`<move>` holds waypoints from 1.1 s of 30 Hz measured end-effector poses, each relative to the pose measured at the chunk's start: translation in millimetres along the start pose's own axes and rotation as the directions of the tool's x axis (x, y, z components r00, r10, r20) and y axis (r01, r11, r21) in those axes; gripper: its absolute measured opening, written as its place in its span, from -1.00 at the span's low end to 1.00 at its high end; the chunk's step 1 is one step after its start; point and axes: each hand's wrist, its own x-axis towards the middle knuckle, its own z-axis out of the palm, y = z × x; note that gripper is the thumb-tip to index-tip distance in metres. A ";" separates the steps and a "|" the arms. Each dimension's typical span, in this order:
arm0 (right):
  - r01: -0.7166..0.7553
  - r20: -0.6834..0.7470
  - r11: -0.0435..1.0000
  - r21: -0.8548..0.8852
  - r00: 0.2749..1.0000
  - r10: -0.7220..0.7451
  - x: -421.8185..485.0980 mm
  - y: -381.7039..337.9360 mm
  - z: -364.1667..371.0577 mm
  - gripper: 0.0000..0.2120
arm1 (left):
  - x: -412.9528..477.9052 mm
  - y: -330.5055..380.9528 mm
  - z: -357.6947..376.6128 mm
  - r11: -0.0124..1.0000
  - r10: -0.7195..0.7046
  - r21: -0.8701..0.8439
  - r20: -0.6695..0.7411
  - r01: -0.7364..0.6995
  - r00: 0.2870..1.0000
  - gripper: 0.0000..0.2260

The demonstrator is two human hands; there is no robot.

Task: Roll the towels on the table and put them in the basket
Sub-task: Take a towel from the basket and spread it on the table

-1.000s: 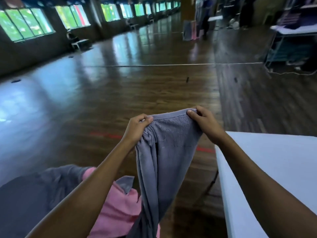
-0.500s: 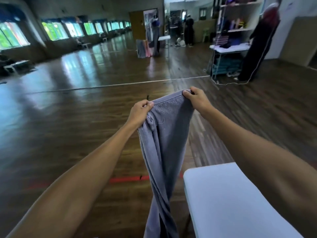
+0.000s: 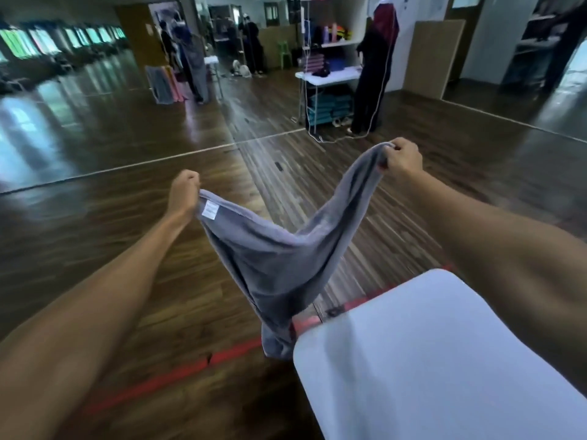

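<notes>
Near the middle of the frame, the left hand (image 3: 183,193) pinched one top corner of a grey towel (image 3: 273,258), just above its white label (image 3: 209,210). Higher and to the right, the right hand (image 3: 401,157) gripped the other corner with curled fingers. The towel sagged between them and hung beside the near corner of the white table (image 3: 444,360) at lower right, above the wooden floor (image 3: 95,217).
</notes>
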 end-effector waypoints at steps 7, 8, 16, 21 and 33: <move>-0.187 -0.193 0.980 -0.061 0.966 0.173 9.4 97.9 -80.0 -0.67 | -36.4 -35.8 16.2 0.996 -0.001 0.088 -0.031 0.004 1.000 -0.68; -0.197 -0.206 0.979 -0.059 0.962 0.181 6.6 109.8 -91.3 -0.66 | -45.7 -43.7 13.6 0.997 -0.015 0.079 -0.033 0.018 0.999 -0.65; -0.271 -0.241 0.941 -0.205 0.945 0.220 -81.5 258.3 -213.9 -0.67 | -224.3 -83.1 35.9 0.951 -0.309 0.040 0.160 0.307 0.937 -0.59; -0.354 -0.160 0.830 -0.431 0.935 0.316 -170.1 379.3 -292.8 -0.76 | -377.5 -108.3 75.3 0.895 -0.442 0.116 0.365 0.431 0.820 -0.66; -0.236 0.004 0.553 -0.799 0.918 0.398 -252.6 496.5 -383.3 -0.80 | -537.3 -148.2 119.6 0.901 -0.377 0.434 0.808 -0.024 0.452 -0.52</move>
